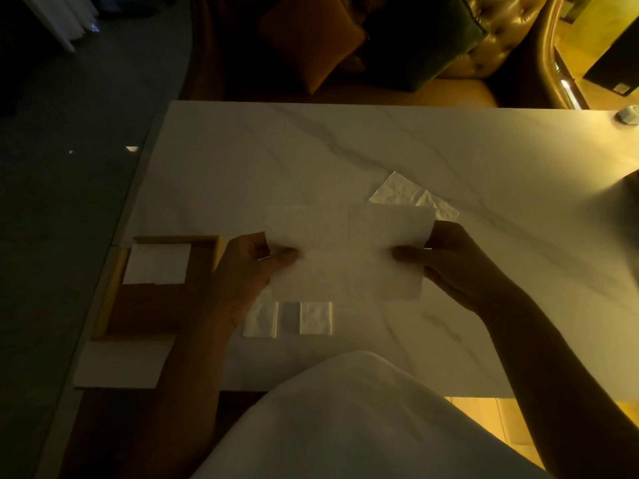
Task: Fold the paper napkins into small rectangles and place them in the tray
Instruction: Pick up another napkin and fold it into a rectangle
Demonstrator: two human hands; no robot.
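An unfolded white paper napkin (345, 250) is stretched flat above the marble table, held at both side edges. My left hand (247, 267) pinches its left edge with the thumb on top. My right hand (449, 261) pinches its right edge the same way. A wooden tray (114, 299) lies at the table's left edge with one folded white napkin (157, 263) in its far end. Another white napkin (411, 195) lies crumpled on the table just beyond the held one.
A clear plastic napkin wrapper (288, 318) lies on the table below the held napkin. The marble table (345, 150) stretches away in front. A cushioned sofa (345, 46) stands behind it. A small white object (627, 115) sits at the far right corner.
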